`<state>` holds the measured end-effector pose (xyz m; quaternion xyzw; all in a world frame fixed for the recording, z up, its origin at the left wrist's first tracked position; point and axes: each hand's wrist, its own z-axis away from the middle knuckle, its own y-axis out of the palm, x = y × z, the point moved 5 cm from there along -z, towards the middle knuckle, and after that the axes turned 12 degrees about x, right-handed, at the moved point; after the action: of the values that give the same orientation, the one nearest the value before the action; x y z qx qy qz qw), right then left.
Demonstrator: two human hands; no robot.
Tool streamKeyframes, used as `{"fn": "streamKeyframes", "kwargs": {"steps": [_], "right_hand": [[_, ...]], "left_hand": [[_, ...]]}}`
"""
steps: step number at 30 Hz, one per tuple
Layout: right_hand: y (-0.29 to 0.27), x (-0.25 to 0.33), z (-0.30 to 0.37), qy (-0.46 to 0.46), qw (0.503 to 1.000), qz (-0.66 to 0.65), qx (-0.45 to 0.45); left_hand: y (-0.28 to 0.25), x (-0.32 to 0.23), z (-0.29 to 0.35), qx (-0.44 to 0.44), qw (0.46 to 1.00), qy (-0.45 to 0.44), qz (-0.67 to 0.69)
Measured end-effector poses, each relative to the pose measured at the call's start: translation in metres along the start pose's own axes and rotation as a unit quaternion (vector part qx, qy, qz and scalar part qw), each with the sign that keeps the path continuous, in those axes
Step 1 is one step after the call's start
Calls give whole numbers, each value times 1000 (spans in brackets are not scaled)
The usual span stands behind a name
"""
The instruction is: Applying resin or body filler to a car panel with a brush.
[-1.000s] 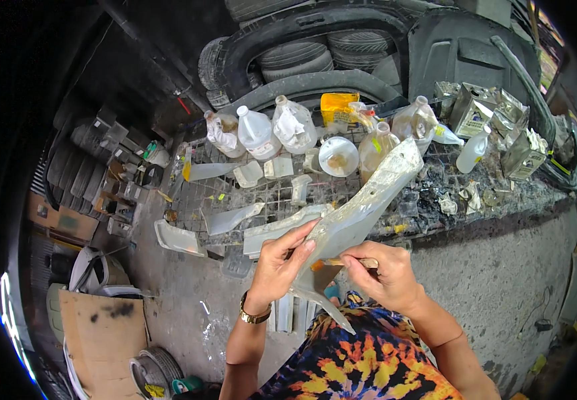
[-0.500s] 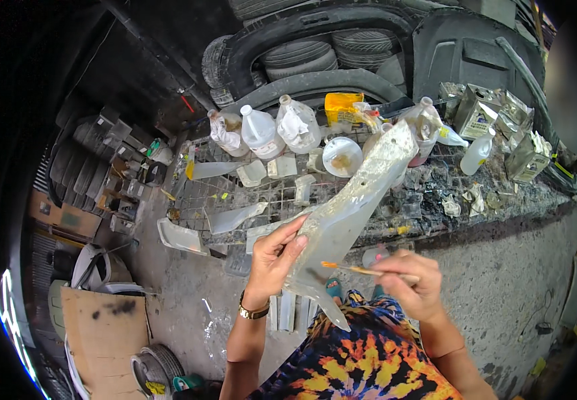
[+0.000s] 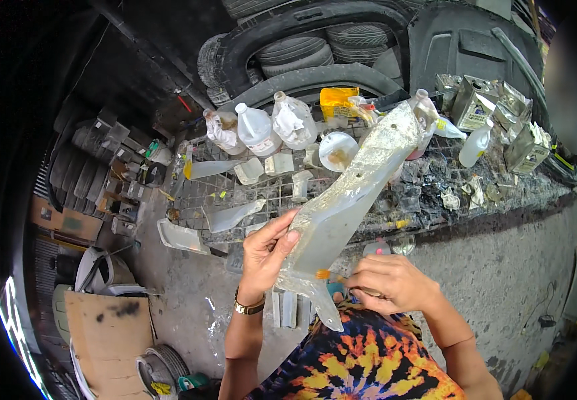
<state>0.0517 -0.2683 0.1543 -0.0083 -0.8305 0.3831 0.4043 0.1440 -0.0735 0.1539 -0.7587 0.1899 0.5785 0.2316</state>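
Note:
My left hand (image 3: 267, 257) grips the edge of a long, pale, translucent moulded piece (image 3: 345, 220), thumb on its face and fingers curled round the side. The piece slants up and away to the right, with rough whitish crust along its far end and left edge and a narrow pointed tail at the near end. My right hand (image 3: 395, 283) is closed on a small paintbrush (image 3: 322, 274). Its orange tip lies against the lower face of the piece, as far as I can tell; most of the handle is hidden by my fingers.
A stained workbench with a grid top (image 3: 272, 190) lies beyond my hands. On it stand plastic jugs (image 3: 258, 130), a white bowl (image 3: 338, 151), a yellow container (image 3: 339, 101), a squeeze bottle (image 3: 476, 144), metal cans (image 3: 476, 103) and several pale offcuts (image 3: 235, 217). Cardboard (image 3: 110, 343) stands at left.
My right hand has moved left and slightly up, bringing the brush tip onto the lower part of the piece. The left hand and the piece have shifted slightly left.

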Motion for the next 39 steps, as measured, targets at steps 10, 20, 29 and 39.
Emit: {"fn": "streamKeyframes", "kwargs": {"steps": [10,20,29,39], "right_hand": [[-26,17,5,-23,981,120,-152],[-22,24,8,-21,990,67,-123],[-8,12,14,7,1000,19,-15],[-17,4,34,52,979,-137,-141]], "left_hand": [[1,9,1,1,999,-40,-15],[4,3,-4,23,998,-53,-16],[4,0,-4,28,998,-46,-27],[-12,23,14,-73,997,6,35]]}}
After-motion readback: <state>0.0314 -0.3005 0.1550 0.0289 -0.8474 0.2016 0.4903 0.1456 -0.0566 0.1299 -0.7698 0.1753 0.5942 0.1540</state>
